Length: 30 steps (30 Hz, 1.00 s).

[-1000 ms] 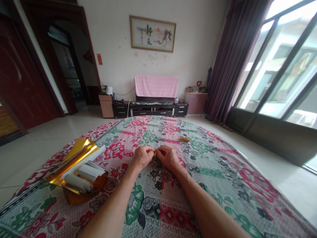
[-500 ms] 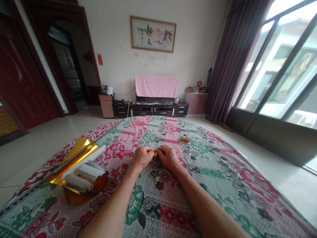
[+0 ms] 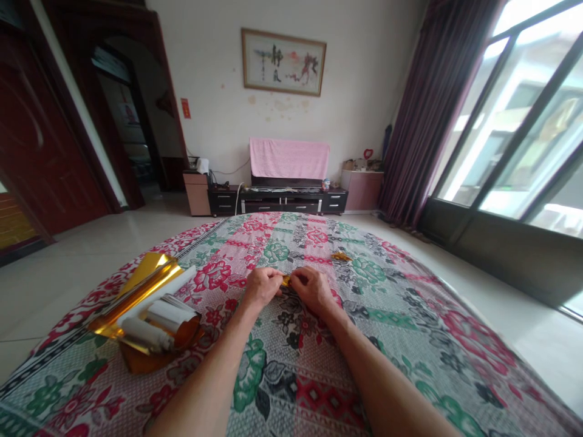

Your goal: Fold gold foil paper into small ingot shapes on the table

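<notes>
– What do I have on your feed for the hands?

– From my seat I see my left hand (image 3: 263, 285) and right hand (image 3: 313, 286) close together over the middle of the table, both nearly closed. On each, thumb and forefinger are drawn into a pinch, with the other fingers curled in.

– Pinched on what?

– A small bit of gold foil (image 3: 286, 280). It sits between the two sets of fingertips, the left gripping one end and the right the other. It is so small, and so covered by my fingers, that I can't tell its shape.

– And what's around it?

– A flowered cloth (image 3: 392, 303) in red, green and grey covers the table. Beyond my right hand, a little to the right, a second piece (image 3: 341, 257) of gold lies on the cloth, apart from both hands. Well off to my left is a pile: a shiny gold roll (image 3: 152, 288) lying aslant, and two white rolls (image 3: 170, 314) side by side, nearer me. A darker gold sheet (image 3: 146, 363) shows under the pile.

– Past the table?

– A black cabinet (image 3: 228, 202) by the far wall, and a pink towel (image 3: 289, 159) draped above it.
</notes>
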Tool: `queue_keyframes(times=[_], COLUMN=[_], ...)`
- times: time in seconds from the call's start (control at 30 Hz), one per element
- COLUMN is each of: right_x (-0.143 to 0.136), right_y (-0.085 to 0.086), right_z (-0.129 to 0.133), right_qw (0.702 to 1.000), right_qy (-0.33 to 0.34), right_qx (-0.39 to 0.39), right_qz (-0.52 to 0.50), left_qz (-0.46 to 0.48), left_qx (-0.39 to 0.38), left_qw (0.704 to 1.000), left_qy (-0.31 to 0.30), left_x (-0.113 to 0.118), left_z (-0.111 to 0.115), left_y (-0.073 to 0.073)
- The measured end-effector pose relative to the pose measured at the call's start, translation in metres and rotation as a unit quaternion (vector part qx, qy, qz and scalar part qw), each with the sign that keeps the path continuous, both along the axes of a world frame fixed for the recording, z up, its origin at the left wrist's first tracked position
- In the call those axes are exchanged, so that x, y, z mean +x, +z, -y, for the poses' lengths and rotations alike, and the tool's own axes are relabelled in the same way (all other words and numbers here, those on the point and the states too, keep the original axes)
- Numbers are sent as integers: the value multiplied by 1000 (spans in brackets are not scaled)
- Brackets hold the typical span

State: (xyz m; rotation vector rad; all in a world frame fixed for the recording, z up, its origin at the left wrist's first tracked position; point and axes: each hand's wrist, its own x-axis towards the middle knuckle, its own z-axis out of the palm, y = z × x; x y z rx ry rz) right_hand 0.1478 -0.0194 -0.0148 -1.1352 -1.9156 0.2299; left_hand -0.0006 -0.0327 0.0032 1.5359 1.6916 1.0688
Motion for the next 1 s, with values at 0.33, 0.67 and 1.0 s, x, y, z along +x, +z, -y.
queue_keyframes(times=[0.33, 0.67, 1.0], right_x=[0, 4, 1], right_y=[2, 9, 2], right_z=[1, 6, 3], right_qw=[1000, 993, 997], right_qy=[0, 21, 48], right_qx=[-2, -50, -2], right_qz=[3, -105, -61], left_qz=[14, 235, 191], left_qx=[5, -92, -113], left_qw=[1000, 962, 971], left_qy=[-1, 106, 90], left_x=[1, 0, 3], left_z=[-1, 2, 2], left_y=[-3, 12, 14])
